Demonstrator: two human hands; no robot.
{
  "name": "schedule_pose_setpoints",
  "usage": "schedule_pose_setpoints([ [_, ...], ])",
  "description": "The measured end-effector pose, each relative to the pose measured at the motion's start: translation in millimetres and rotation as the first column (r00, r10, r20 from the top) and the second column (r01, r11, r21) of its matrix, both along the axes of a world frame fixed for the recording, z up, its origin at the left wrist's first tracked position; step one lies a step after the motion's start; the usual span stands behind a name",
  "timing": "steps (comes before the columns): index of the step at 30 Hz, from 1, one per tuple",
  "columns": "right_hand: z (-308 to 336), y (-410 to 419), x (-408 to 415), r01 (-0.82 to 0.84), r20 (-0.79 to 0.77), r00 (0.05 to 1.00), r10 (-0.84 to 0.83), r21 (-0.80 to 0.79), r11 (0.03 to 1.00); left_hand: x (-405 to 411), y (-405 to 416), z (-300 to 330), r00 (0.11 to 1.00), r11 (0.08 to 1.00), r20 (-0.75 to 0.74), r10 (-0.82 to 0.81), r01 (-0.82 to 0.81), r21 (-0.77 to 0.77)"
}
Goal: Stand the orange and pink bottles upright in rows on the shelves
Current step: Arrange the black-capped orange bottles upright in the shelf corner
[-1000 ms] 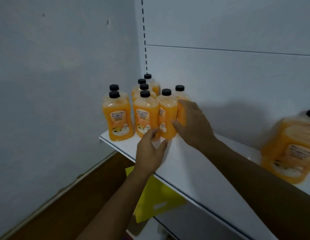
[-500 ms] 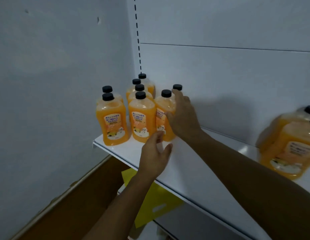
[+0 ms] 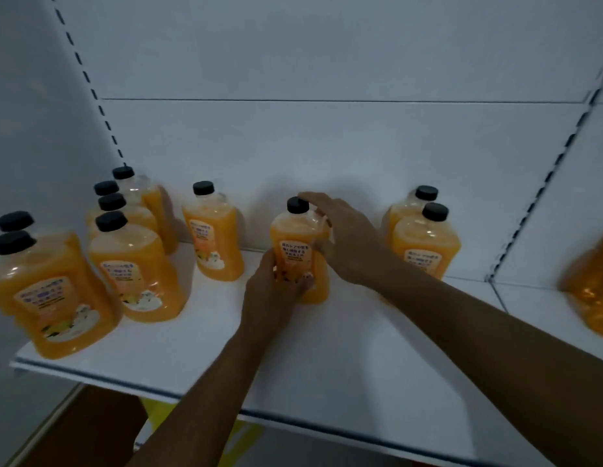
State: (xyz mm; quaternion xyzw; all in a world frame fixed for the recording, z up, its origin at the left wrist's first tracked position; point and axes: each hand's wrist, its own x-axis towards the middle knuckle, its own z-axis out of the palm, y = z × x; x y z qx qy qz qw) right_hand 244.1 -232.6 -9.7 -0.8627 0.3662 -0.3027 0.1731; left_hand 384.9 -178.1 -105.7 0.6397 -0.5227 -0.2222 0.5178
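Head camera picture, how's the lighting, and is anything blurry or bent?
Head view: dim, bluish light; the hands cast a soft shadow on the back panel; the orange bottle at the right edge is smeared by blur; wide-angle distortion tilts the slotted uprights and the leftmost bottles.

An orange plastic bottle [image 3: 593, 284] at the right edge is motion-blurred and cut off by the frame. The right hand [image 3: 347, 244] hides whatever stands behind the middle orange black-capped bottle [image 3: 295, 244], whose lower label the left hand [image 3: 269, 294] covers. The labels' print is too small to read.
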Motion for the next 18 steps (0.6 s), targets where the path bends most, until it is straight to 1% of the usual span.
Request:
schedule_pose_setpoints([
  [4,13.0,-10.1,-28.0,0.078,-0.126,0.988,-0.092,-0.116,0.990,-26.7,-30.9,6.6,0.998,0.998,0.010,-0.054,0.054,0.011],
  [6,18.3,-14.7,-34.0,0.126,-0.212,0.963,-0.166,-0.191,0.973,-37.0,-44.8,8.3,0.998,0.998,0.002,-0.058,0.058,0.004],
  [10,23.2,-24.0,-40.6,0.191,-0.352,0.892,-0.283,-0.274,0.943,-50.7,-65.0,3.1,0.997,0.997,0.007,-0.080,0.080,0.013],
  [12,27.3,-26.8,-44.7,0.220,-0.405,0.843,-0.355,-0.343,0.913,-57.7,-70.8,-1.0,0.997,0.997,0.019,-0.077,0.077,0.008],
  [15,32.9,-28.1,-46.3,0.242,-0.455,0.772,-0.444,-0.436,0.867,-64.4,-75.9,-2.1,0.997,0.998,0.051,-0.059,0.060,-0.014],
  [18,31.0,-30.2,-43.4,0.271,-0.480,0.722,-0.498,-0.466,0.842,-65.3,-78.5,-2.6,0.995,0.999,0.083,-0.053,0.053,0.000],
])
